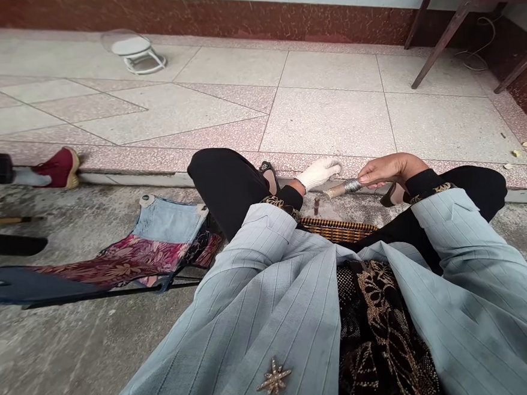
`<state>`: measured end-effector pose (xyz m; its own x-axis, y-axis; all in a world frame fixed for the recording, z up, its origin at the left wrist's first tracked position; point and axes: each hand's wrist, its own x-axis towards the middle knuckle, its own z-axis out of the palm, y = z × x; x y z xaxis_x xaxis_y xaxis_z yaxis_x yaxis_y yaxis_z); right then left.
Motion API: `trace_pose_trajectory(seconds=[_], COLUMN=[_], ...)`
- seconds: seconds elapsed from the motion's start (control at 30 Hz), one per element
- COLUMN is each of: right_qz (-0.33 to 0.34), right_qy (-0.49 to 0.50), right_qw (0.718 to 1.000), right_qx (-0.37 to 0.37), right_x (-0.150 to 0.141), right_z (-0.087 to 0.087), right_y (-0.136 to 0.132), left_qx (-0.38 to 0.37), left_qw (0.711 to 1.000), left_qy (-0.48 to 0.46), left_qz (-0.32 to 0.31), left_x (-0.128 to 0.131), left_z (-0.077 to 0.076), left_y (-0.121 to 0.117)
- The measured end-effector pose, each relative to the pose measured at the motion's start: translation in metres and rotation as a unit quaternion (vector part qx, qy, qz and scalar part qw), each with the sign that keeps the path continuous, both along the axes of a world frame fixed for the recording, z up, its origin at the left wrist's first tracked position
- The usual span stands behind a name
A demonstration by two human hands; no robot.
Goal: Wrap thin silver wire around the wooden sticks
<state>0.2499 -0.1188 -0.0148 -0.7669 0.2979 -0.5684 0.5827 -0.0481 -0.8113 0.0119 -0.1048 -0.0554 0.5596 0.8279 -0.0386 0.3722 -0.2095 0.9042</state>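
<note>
My left hand (319, 173) wears a white knitted glove and is curled closed, resting near my raised left knee (226, 179). My bare right hand (390, 169) is closed around a short stick-like tool (344, 187) with a silvery wrapped band. Its tip points toward the gloved hand. The two hands are close together above a woven brown basket (338, 228) that lies between my legs. Whether the gloved fingers hold anything is hidden.
A low folding seat (127, 255) with patterned fabric stands at my left. Another person's red shoe (58, 170) shows at the far left. A small white stand (138, 53) sits on the tiled floor, and wooden table legs (441, 34) rise at the top right.
</note>
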Motion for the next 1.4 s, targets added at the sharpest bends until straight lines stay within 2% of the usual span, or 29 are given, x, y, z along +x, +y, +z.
trace_pose_trajectory(seconds=[0.1,0.2,0.27,0.37,0.43,0.53,0.63,0.7,0.8,0.9,1.0,1.17,1.3,1.4], right_qz=[0.010,0.003,-0.026,-0.137,-0.241,-0.379,-0.440,-0.409,-0.284,-0.125,-0.026,0.023,0.012,-0.005], right_qy=[-0.047,-0.150,-0.225,-0.273,-0.227,-0.059,0.108,0.183,0.219,0.167,0.094,0.000,-0.077,-0.152], right_qw=[0.999,0.982,0.955,0.906,0.895,0.900,0.885,0.891,0.933,0.978,0.995,1.000,0.996,0.984], right_qx=[0.026,0.111,0.191,0.294,0.299,0.208,0.112,0.069,0.034,0.015,-0.002,0.005,0.042,0.098], right_x=[0.001,0.000,-0.003,-0.009,-0.013,-0.016,-0.013,-0.007,0.003,0.005,0.003,0.003,0.003,0.001], right_z=[-0.008,-0.015,-0.018,-0.022,-0.022,-0.018,-0.012,-0.006,0.002,0.004,-0.001,-0.013,-0.018,-0.020], right_y=[0.004,0.011,0.016,0.021,0.022,0.020,0.015,0.011,0.006,0.002,0.002,0.009,0.011,0.013], left_qx=[-0.004,-0.009,-0.012,-0.052,-0.086,-0.112,-0.131,-0.135,-0.122,-0.104,-0.080,-0.051,-0.044,-0.049], left_qw=[1.000,1.000,1.000,0.998,0.993,0.987,0.983,0.983,0.987,0.993,0.996,0.998,0.999,0.998], left_qy=[0.002,-0.004,-0.009,-0.045,-0.077,-0.105,-0.115,-0.106,-0.080,-0.054,-0.039,-0.033,-0.022,-0.028], left_qz=[0.001,-0.009,-0.019,-0.008,-0.012,-0.050,-0.065,-0.068,-0.062,-0.022,0.000,-0.010,0.008,0.014], left_x=[-0.001,-0.001,0.000,0.002,0.003,0.004,0.003,0.002,0.002,0.003,0.004,0.000,-0.001,-0.001], left_z=[0.002,-0.001,-0.005,-0.016,-0.023,-0.031,-0.036,-0.037,-0.039,-0.041,-0.042,-0.044,-0.044,-0.039], left_y=[-0.004,-0.003,-0.001,0.003,0.004,0.006,0.006,0.006,0.009,0.012,0.015,0.017,0.018,0.016])
